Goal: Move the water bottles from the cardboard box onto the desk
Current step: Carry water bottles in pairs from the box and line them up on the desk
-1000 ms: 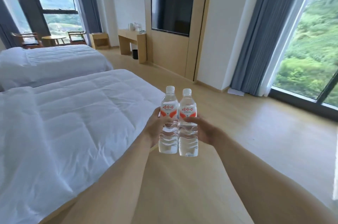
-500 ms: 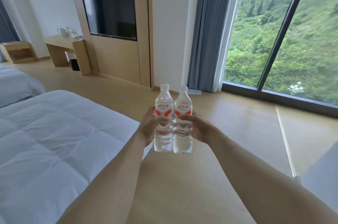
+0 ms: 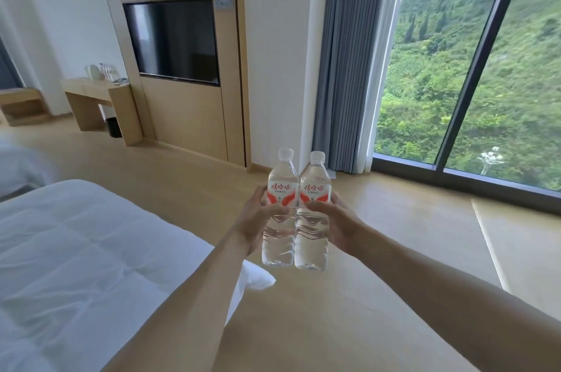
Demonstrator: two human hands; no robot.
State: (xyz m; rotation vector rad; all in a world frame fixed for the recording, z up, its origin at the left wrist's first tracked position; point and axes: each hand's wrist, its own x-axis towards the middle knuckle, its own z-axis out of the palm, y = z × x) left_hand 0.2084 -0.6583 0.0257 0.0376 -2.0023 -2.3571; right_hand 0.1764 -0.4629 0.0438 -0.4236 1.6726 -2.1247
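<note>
Clear plastic under my fingers: my left hand (image 3: pixel 253 221) grips the left bottle (image 3: pixel 280 214), my right hand (image 3: pixel 337 223) grips the right bottle (image 3: pixel 312 217), both upright, sides touching, over the wood floor (image 3: pixel 379 220) beside the white bed (image 3: pixel 91 250); the desk (image 3: pixel 100 98) stands well apart by the wall.

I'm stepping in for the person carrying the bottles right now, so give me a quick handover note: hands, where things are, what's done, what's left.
Left hand: grips the left water bottle around its middle.
Right hand: grips the right water bottle the same way.
Both bottles are upright, capped, side by side and touching, held in the air above the wooden floor beside the bed.
The desk stands far off at the left wall, under the TV, with a kettle and some small items on it.
Done: these two bottles are picked up; the cardboard box is not in view.
Left: carry them to the desk and set them down.
</note>
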